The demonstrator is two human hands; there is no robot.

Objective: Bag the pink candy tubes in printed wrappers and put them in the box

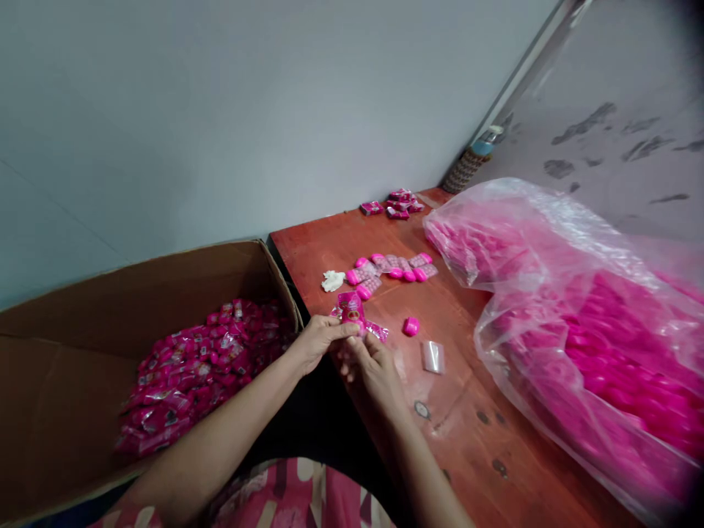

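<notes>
Your left hand (317, 346) pinches packet (350, 308) near table (462, 403) edge; right hand (380, 367) seems to grip bottom too, kinda hidden tho. Cap (411, 326) to right, box (60, 381) on your left.

Table (313, 238) was reddish-orange and kinda spotty. Shiny pink packets (400, 205) sat at the back, then a crumpled white scrap (333, 280), some pink-and-clear pieces (360, 274), one loose pink cap (411, 326), a clear sleeve (433, 358), plus a huge see-through bag (525, 202) of pink stuff (621, 374) hogging the right.

The packet (352, 309) looks glossy plastic, the carton (137, 312) matt cardboard.
</notes>
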